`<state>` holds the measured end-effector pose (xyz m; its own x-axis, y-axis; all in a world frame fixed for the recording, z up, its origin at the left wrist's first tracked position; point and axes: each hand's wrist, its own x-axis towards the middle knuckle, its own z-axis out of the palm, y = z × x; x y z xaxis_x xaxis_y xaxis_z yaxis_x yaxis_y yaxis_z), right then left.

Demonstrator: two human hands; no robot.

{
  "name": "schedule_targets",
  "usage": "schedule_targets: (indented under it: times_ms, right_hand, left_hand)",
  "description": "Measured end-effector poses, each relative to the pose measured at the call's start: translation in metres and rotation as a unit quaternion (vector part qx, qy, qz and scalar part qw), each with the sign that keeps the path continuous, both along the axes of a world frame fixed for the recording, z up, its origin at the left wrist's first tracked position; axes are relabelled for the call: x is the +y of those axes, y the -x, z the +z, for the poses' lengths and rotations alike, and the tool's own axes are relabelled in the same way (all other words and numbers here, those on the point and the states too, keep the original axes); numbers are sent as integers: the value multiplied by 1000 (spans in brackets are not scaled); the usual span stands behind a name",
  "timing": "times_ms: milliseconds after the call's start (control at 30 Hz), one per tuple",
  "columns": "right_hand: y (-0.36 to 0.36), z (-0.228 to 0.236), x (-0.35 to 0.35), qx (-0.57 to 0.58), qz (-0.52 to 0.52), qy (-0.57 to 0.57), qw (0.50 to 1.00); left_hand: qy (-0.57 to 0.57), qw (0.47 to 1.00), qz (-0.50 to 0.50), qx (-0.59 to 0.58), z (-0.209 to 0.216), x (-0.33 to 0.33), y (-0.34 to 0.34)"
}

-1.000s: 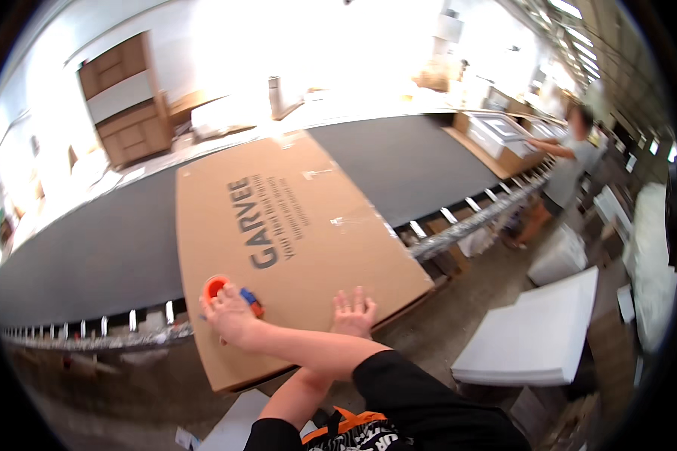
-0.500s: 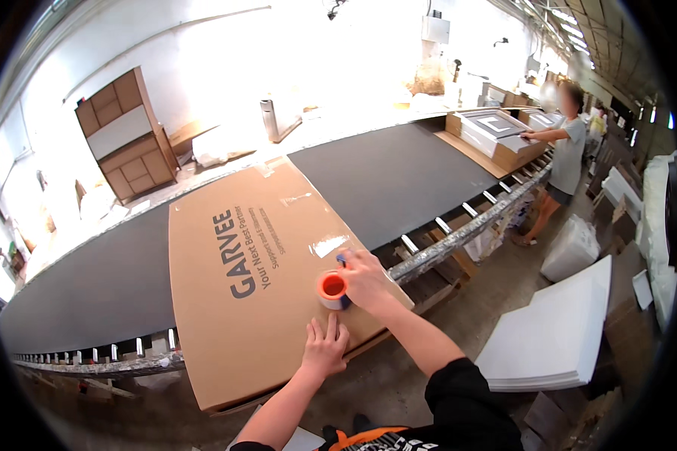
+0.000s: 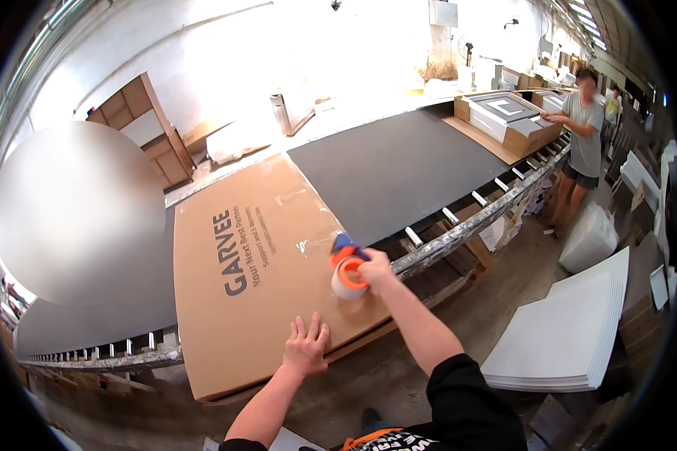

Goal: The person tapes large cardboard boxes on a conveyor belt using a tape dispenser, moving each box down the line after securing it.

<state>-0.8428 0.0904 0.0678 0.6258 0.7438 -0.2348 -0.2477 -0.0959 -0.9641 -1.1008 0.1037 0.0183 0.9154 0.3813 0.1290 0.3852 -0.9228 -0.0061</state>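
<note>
While the left hand [image 3: 306, 347] lies flat with fingers spread on the large cardboard box [image 3: 256, 263] on the bench [image 3: 399, 169], the right hand [image 3: 374, 269] grips an orange tape dispenser [image 3: 346, 272] at the box's right edge; firm, even pressure would likely seat the tape smoothly.

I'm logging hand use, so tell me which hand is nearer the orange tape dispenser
Right. The right hand grips the orange tape dispenser on the cardboard box. The left hand lies flat on the box, apart, nearer the person.
</note>
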Motion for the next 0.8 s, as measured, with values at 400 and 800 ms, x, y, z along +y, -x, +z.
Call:
schedule_targets:
  times_ms: [400, 800]
  right_hand:
    - [14, 108, -1, -584, 252, 370, 677]
    - [86, -25, -116, -578, 377, 420, 589]
  left_hand:
    - [31, 999, 8, 13, 11, 10, -3]
    - [-3, 1000, 20, 9, 9, 4, 14]
